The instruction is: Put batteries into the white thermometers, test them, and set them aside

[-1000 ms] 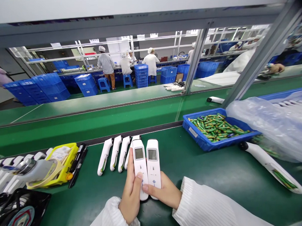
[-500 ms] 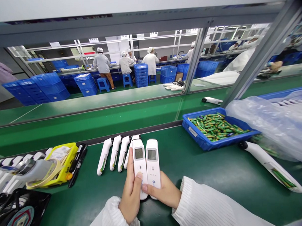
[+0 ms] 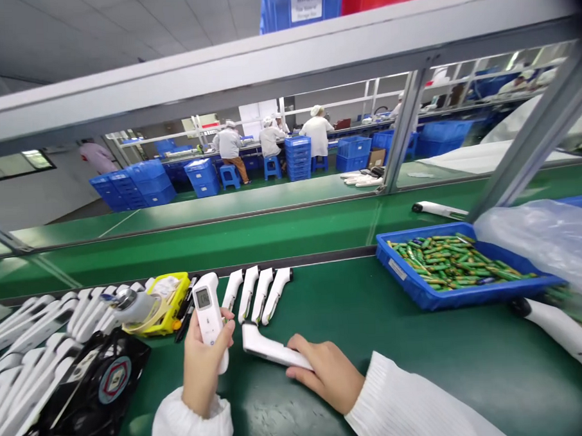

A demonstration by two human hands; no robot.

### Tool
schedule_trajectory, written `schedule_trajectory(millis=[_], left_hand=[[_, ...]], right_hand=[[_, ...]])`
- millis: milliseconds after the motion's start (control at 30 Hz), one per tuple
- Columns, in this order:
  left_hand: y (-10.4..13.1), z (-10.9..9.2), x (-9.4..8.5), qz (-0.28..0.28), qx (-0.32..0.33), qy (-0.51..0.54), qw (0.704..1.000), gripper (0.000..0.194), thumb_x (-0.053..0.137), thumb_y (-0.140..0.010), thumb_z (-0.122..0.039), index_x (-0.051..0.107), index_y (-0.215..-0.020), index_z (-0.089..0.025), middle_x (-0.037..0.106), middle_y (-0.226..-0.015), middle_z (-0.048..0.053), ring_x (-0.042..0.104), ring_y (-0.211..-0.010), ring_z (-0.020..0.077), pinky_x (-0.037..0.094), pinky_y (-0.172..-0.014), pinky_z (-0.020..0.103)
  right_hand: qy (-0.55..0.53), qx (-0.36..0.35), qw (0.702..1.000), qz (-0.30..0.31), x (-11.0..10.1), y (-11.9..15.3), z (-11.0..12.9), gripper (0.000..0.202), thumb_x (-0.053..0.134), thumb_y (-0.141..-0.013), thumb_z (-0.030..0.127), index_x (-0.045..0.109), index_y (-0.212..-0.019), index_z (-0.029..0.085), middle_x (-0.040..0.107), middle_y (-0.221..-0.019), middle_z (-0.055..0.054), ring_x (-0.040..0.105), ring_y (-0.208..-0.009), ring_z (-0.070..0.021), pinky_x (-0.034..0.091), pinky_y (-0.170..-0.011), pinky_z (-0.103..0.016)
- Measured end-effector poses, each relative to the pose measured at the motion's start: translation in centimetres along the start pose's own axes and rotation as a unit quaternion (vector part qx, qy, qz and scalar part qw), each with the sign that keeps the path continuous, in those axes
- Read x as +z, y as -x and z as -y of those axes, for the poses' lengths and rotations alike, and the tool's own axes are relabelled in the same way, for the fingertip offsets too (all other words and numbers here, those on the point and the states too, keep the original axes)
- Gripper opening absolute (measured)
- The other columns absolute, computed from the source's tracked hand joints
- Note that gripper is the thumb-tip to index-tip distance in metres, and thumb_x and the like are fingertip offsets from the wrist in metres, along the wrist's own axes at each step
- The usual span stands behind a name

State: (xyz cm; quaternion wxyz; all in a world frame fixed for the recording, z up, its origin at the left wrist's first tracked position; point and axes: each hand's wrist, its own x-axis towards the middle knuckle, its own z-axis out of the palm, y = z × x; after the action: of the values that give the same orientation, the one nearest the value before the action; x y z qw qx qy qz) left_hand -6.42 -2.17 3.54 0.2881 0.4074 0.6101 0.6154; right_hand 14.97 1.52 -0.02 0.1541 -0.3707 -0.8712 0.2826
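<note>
My left hand [image 3: 203, 360] is closed around a white infrared thermometer [image 3: 211, 321], its small display facing me and thumb on its front. My right hand [image 3: 326, 371] grips the handle of a second white thermometer [image 3: 270, 349], which is turned on its side with its dark-tipped head pointing left, low over the green bench. Behind them, several thermometers [image 3: 252, 293] lie in a slanted row, with green batteries partly showing in their handles. Whether the right hand's thermometer touches the bench, I cannot tell.
A blue tray [image 3: 420, 297] of green batteries stands right of centre, beside clear plastic bagging [image 3: 537, 239] and another thermometer [image 3: 566, 334]. At left are a yellow basket [image 3: 183, 293], a black fan [image 3: 110, 380] and many piled thermometers [image 3: 27, 364]. A metal frame crosses behind the bench.
The two thermometers, held side by side before, are now apart. The left one has shifted left; the right one is turned onto its side. The view has swung left and up.
</note>
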Motion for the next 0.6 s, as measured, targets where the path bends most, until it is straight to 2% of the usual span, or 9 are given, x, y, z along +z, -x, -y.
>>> schedule_trajectory(millis=[67,167,267,333,433,600], left_hand=[[0.7,-0.4,-2.1,0.012,0.001,-0.063,0.998,0.027,0.069,-0.070,-0.028,0.057,-0.093,-0.019,0.057,-0.084,0.000,0.050,-0.063,0.0127,0.042,-0.059,0.024],[2.0,-1.2,-3.4,0.090,0.052,-0.197,0.975,0.024,0.067,-0.067,-0.024,0.064,-0.090,-0.018,0.057,-0.085,0.002,0.056,-0.078,0.0199,0.045,-0.072,0.030],[3.0,-1.5,-2.8,0.168,0.048,-0.266,0.948,0.036,0.062,-0.069,-0.021,0.065,-0.105,-0.019,0.060,-0.090,0.005,0.060,-0.084,0.0229,0.047,-0.078,0.034],[3.4,-1.0,-1.9,0.180,0.024,-0.278,0.943,0.041,0.059,-0.071,-0.019,0.063,-0.112,-0.019,0.065,-0.099,0.008,0.061,-0.093,0.0245,0.046,-0.085,0.037],[3.7,-0.1,-0.7,0.190,0.014,-0.290,0.938,0.040,0.060,-0.070,-0.019,0.065,-0.110,-0.019,0.067,-0.110,0.009,0.061,-0.102,0.0260,0.044,-0.092,0.038],[4.1,0.3,0.8,0.231,0.040,-0.349,0.907,0.038,0.055,-0.078,-0.031,0.065,-0.113,-0.020,0.070,-0.104,0.010,0.062,-0.096,0.0280,0.045,-0.087,0.040]], right_hand=[[0.024,-0.056,0.998,0.028,0.0,0.0,0.0,0.013,0.060,-0.086,0.033,0.055,-0.092,0.023,0.064,-0.082,0.001,0.059,-0.071,-0.0171,0.036,-0.060,-0.024],[0.027,-0.144,0.989,0.035,0.4,-0.1,-0.1,0.016,0.064,-0.083,0.033,0.058,-0.094,0.023,0.060,-0.088,0.000,0.058,-0.079,-0.0160,0.039,-0.065,-0.023],[0.031,-0.184,0.982,0.031,0.9,-0.1,-0.2,0.018,0.065,-0.082,0.028,0.058,-0.098,0.023,0.054,-0.092,0.000,0.055,-0.078,-0.0142,0.040,-0.065,-0.022],[0.052,-0.187,0.981,0.023,1.1,-0.2,-0.3,0.015,0.065,-0.082,0.025,0.059,-0.095,0.022,0.052,-0.092,-0.001,0.053,-0.075,-0.0137,0.040,-0.064,-0.023],[0.092,-0.204,0.975,-0.011,1.0,-0.4,-0.4,0.013,0.067,-0.081,0.027,0.059,-0.087,0.020,0.054,-0.087,-0.001,0.050,-0.080,-0.0171,0.040,-0.068,-0.027],[0.115,-0.223,0.966,-0.053,0.8,-0.5,-0.5,0.020,0.071,-0.078,0.029,0.055,-0.086,0.019,0.057,-0.086,-0.002,0.048,-0.082,-0.0197,0.037,-0.070,-0.031]])
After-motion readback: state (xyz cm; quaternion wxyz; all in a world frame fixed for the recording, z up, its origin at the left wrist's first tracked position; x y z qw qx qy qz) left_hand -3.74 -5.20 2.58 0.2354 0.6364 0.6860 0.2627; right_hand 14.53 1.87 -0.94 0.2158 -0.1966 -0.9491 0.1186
